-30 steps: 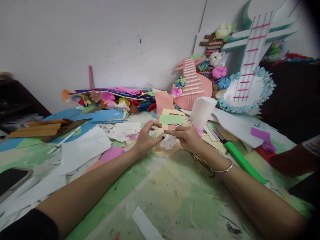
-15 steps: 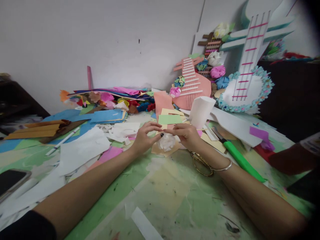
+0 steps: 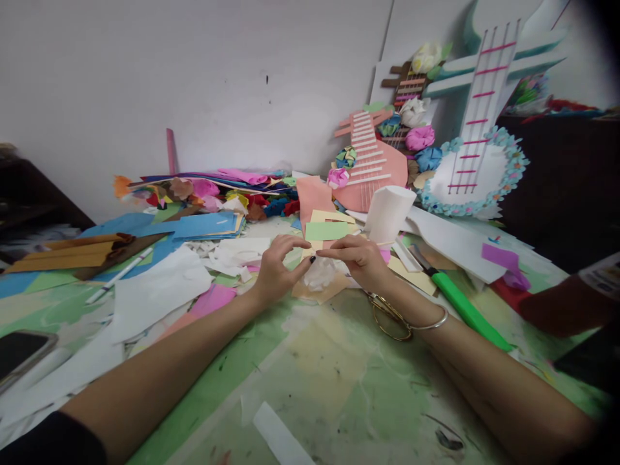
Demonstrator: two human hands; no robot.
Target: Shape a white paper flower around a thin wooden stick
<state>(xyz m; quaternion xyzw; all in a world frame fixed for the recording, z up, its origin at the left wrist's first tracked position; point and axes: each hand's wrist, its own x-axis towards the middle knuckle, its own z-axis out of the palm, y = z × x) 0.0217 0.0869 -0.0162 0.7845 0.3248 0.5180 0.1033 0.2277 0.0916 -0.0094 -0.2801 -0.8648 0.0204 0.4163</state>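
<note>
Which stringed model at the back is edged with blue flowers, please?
The white model, farthest right, with flowers around its round body; the pink model and brown model show no such edging.

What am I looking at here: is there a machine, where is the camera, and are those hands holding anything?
There is no machine: one person works bare-handed, and a camera worn on the head looks forward and down.

The left hand and right hand nearly meet, fingers close together, above a crumpled white paper-like clump. Whether they pinch something small is too blurred to tell.

The green-patterned tabletop bears many paper scraps, a white cylindrical roll, a tool with a long bright-green handle and, by the right wrist, gold-coloured metal scissors. Behind stand a pink flat stringed-instrument shape and a white one edged with turquoise flowers.
</note>
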